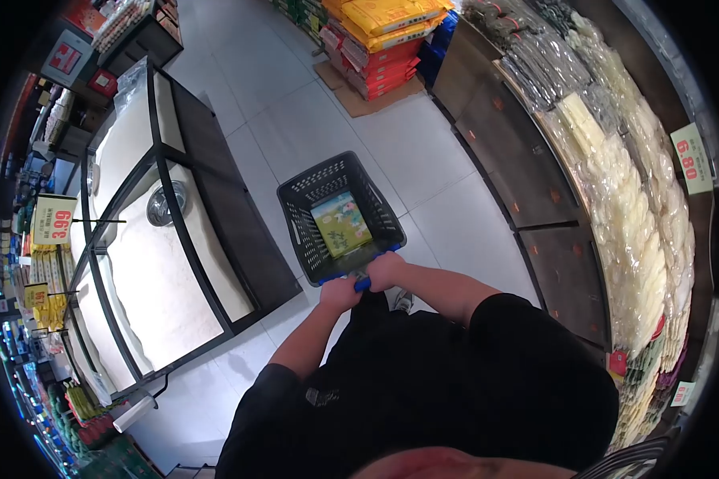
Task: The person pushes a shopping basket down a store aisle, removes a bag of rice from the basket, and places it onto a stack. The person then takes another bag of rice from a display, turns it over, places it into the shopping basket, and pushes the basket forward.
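I have left hand (341, 294) and right hand (385, 270) clamped on the near handle (363, 284) of a shopping basket (326, 177), yellow-green package (342, 223) inside.

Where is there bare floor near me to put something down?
The floor is bare between the basket and the brown shelf on the right, and ahead between the bin and the stacked sacks. Crowded: the shelf top, covered in bagged goods.

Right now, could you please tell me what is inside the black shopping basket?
The black shopping basket holds a green-and-yellow printed package, lying flat. Anything directly beneath that package is covered and cannot be seen.
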A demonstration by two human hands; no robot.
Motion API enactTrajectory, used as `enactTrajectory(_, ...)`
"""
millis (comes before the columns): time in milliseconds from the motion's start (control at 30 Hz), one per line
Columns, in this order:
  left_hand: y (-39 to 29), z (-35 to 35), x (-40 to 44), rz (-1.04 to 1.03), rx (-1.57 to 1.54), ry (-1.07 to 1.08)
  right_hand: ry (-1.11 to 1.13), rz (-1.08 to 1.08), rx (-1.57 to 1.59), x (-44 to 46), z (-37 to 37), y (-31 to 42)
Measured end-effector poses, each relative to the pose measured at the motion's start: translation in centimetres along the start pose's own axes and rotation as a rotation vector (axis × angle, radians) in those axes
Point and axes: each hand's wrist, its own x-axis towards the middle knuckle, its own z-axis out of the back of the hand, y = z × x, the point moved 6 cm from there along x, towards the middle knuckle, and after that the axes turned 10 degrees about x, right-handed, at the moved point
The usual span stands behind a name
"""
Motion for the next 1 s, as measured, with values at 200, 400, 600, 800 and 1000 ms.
enactTrajectory(200, 4.0, 4.3, 3.9, -0.006, -0.044, -0.04, -0.082, 0.027, -0.039, 3.6, 7.3, 0.4)
enactTrajectory(400, 8.8, 10.4, 8.9, -0.015, -0.02, -0.066, -0.07, 0.019, -0.059, 10.1, 13.8, -0.5)
enactTrajectory(600, 13.7, 15.9, 14.5, 0.059, -0.032, -0.011, -0.032, 0.015, -0.046, 14.4, 22.1, -0.4)
enactTrajectory(800, 19.2, 20.4, 20.4, 0.08, -0.04, -0.047, -0.157, 0.105, -0.041, 21.6, 28.5, -1.8)
enactTrajectory(1000, 25.0, 25.9, 26.8, 0.116, -0.075, -0.068, -0.137, 0.125, -0.033, 27.6, 37.4, -2.1)
